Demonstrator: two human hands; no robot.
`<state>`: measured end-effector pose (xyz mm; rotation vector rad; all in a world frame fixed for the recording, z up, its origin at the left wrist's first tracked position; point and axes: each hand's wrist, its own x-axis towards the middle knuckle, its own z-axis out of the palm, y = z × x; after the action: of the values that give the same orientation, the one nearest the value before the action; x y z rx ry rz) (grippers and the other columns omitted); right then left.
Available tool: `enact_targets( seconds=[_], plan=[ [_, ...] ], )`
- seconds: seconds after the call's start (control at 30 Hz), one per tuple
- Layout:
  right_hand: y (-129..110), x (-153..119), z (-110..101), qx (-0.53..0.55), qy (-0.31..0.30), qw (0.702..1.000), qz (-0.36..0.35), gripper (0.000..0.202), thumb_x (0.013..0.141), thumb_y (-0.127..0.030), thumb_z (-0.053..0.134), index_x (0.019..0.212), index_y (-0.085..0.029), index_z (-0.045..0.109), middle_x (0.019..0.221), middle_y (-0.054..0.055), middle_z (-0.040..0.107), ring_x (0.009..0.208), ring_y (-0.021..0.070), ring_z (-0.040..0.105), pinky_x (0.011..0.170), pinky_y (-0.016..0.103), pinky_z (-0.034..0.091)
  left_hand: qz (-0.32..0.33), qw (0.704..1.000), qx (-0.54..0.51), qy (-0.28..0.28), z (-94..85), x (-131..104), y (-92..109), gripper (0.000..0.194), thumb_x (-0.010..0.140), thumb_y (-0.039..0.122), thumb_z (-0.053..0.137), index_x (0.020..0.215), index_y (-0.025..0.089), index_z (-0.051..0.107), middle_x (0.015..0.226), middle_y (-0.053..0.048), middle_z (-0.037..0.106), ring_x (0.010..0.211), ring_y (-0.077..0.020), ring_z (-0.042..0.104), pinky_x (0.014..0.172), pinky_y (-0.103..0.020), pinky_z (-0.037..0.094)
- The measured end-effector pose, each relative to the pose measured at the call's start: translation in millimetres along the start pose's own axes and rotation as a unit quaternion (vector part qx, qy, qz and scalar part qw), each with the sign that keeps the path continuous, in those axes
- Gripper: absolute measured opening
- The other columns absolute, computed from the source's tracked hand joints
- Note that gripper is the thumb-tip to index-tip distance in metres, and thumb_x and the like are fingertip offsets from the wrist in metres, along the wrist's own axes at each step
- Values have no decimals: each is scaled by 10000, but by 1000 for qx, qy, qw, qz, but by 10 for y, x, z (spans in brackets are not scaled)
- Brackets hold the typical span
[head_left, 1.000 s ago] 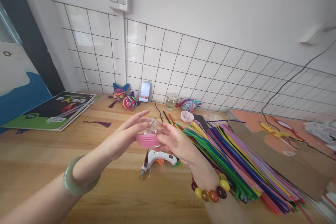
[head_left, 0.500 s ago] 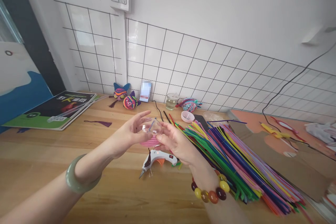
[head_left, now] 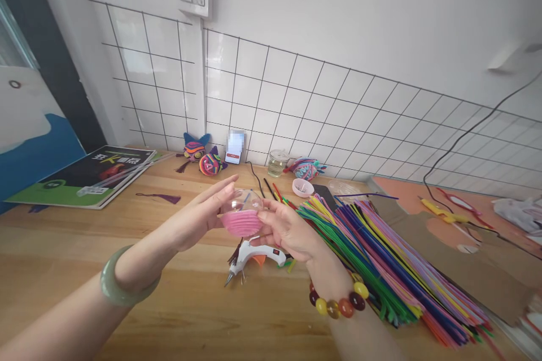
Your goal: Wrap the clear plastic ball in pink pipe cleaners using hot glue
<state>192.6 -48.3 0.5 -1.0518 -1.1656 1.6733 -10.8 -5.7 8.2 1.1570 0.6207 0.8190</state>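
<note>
Head view, so here's what I saw: 2 bare hands held a clear ball (head_left: 245, 198) up over the table (head_left: 169, 304), its lower part covered in pink coils (head_left: 242, 223). The right hand (head_left: 292, 232) pinched its right edge between thumb and fingers. The left hand (head_left: 199, 217) lay along the other side, fingers stretched out and close together, more bracing than gripping; couldn't tell how firmly they touched.

IMO a light grip was the way to go, since squeezing hard could've shifted the coils or smudged the clear plastic. Supporting both sides looked smart for keeping it level. The white glue gun (head_left: 265, 250) lay just below, a dark tassel (head_left: 234, 254) by its nozzle, so wrists needed to stay clear in case the tip was hot.
</note>
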Motion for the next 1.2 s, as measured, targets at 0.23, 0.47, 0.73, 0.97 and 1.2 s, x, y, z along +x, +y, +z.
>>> enact_targets(
  seconds=[0.23,0.47,0.73,0.97,1.2],
  plan=[
    [-6,34,-91,69,-59,995,45,414,819,-436,690,1110,-158,593,976,103,757,738,203,750,715,338,589,-4,996,86,7,-13,-24,28,847,856,723,457,1549,283,250,1506,-167,468,1355,-377,456,1005,-546,434],
    [43,93,-147,110,-102,984,91,424,855,-492,612,1085,-136,622,889,101,763,751,193,739,791,346,561,16,988,149,18,5,-46,71,858,867,743,389,1552,244,257,1440,-183,542,1353,-394,456,831,-469,548],
    [58,143,-153,137,-110,976,128,490,928,-593,459,1108,-157,588,870,80,747,694,168,711,787,347,527,44,979,195,34,27,-47,80,832,870,734,399,1518,215,349,1431,-168,556,1238,-381,559,755,-429,566],
    [104,172,-160,179,-99,970,134,472,951,-592,414,998,-156,588,762,59,721,657,174,698,731,338,526,51,977,204,30,36,-37,87,827,882,721,386,1511,186,359,1425,-175,559,1194,-367,579,712,-396,561],
    [118,171,-163,193,-100,968,124,454,945,-597,433,1039,-172,563,833,59,730,677,171,711,718,330,525,51,979,195,38,34,-25,73,759,887,698,419,1464,205,445,1449,-148,542,1231,-373,555,722,-400,560]
  ],
)
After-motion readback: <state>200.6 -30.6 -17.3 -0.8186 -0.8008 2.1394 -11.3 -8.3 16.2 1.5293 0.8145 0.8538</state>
